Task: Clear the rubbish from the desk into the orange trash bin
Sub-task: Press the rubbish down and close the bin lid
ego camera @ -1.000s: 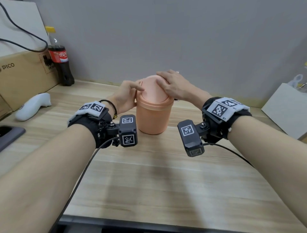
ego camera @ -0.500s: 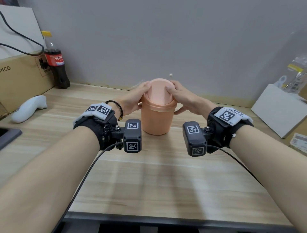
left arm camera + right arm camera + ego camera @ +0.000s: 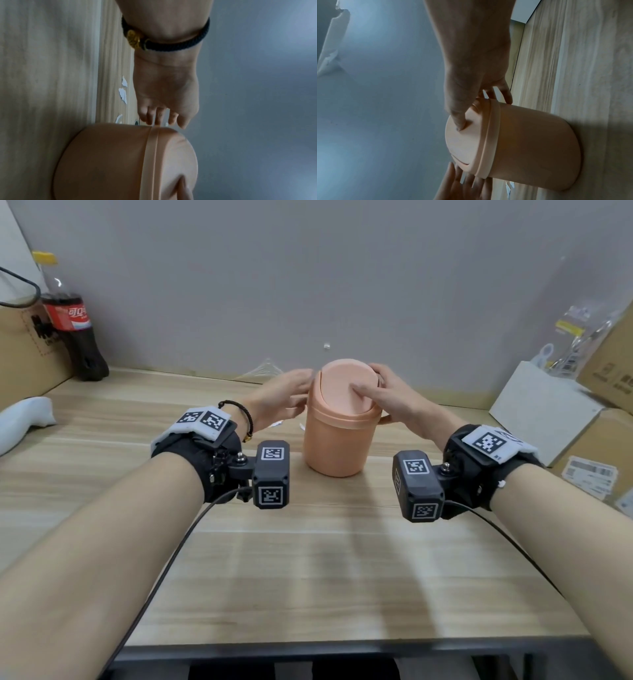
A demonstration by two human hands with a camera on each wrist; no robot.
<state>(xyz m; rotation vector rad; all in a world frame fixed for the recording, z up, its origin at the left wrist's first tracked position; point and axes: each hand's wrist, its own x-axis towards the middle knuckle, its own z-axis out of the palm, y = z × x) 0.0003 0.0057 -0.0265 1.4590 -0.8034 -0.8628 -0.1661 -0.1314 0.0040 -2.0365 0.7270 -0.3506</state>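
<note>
two hands at work: both are at the top of the orange trash bin, which stands upright on the desk near the back wall.

head view, bin: small lidded plastic tub with a domed swing lid; judged light, stiff and smooth, so likely to slide or tip if pushed high up.
head view, right hand: the right hand is draped over the right side of the lid, thumb pressing on the dome, fingers curled round the far rim; it grips the lid.
head view, left hand: the left hand is blurred, just beside the bin's left side, fingers loosely extended, holding nothing.
head view, rubbish: small white paper scraps lie on the desk left of the bin, partly hidden behind the left hand.

left wrist view, left hand: the left hand has relaxed, slightly spread fingers; whether the tips touch the bin at its collar cannot be told.
left wrist view, rubbish: torn scraps lie flat beside the hand; judged thin and flimsy, best pinched at an edge.

right wrist view, right hand: the right hand has its thumb pressed on the lid and the other fingers hooked behind the collar.
right wrist view, bin: the bin sits flat on its base; a dark slit shows at the flap's edge nearest the left hand.
right wrist view, hold point: judged best held at the ribbed collar, where the wall is stiffest.
</note>
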